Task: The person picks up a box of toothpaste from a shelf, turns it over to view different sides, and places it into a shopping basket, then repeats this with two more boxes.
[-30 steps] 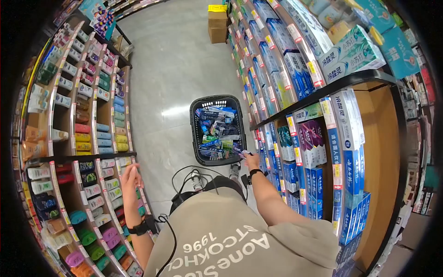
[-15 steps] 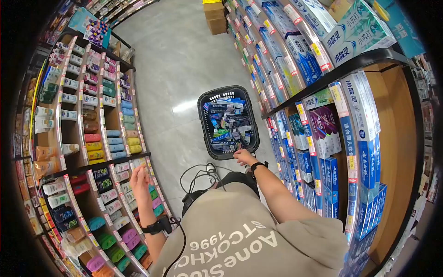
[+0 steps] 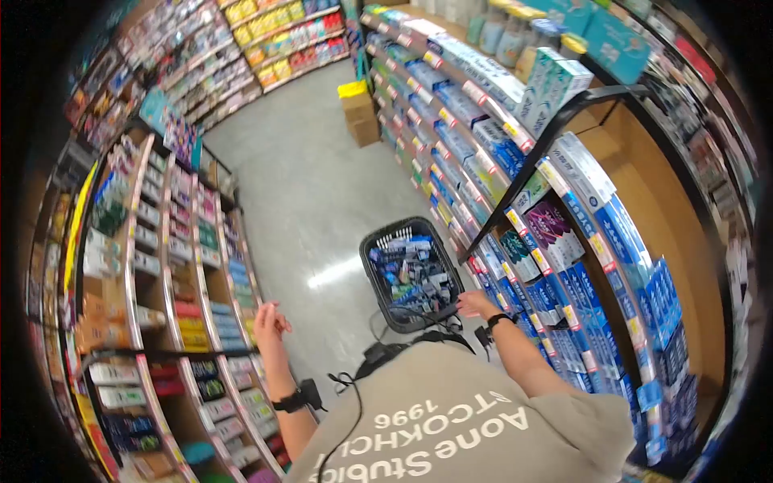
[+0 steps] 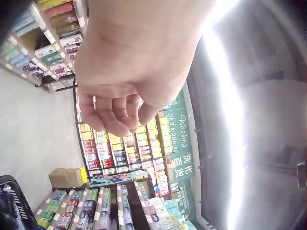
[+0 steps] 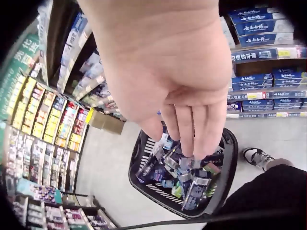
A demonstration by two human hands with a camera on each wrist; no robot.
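Head view: the 2 hands are well apart, the left hand (image 3: 271, 324) in the air beside the left-side shelves (image 3: 130, 249), its fingers loosely curled, and the right hand (image 3: 478, 304) by the near rim of a black basket (image 3: 376, 283) of packages (image 3: 415, 270) on the floor (image 3: 302, 193). Right-wrist view: the right fingers extend nearly straight over the basket; whether the fingertips touch a package, I cannot tell.
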